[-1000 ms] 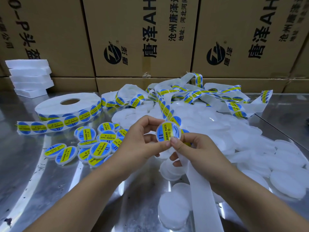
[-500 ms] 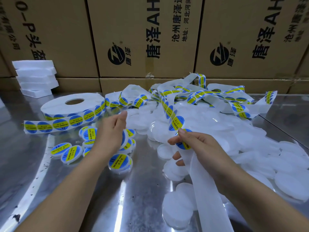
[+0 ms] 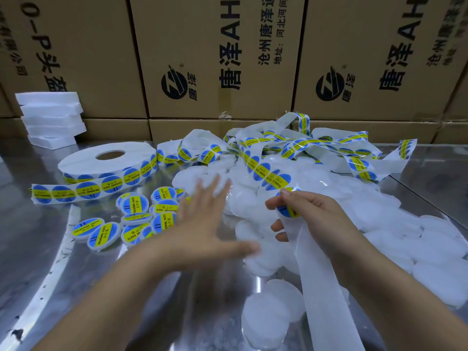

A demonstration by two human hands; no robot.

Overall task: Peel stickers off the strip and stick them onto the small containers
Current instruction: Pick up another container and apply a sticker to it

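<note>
Left hand [image 3: 202, 224], blurred, fingers spread and holding nothing, reaches over the pile of plain white containers [image 3: 379, 224]; right hand [image 3: 311, 214] pinches the sticker strip [image 3: 263, 171] at a blue-yellow sticker [image 3: 288, 211], labelled containers [image 3: 134, 206] lying left

A shiny metal tabletop [image 3: 35, 249] is seen, streaked with bright reflections. Behind it the view is closed off by large brown cardboard boxes [image 3: 197, 41], printed with black characters and stacked on a lower row. A pile of white slabs [image 3: 50, 117] is set at the back left, against the boxes.
</note>
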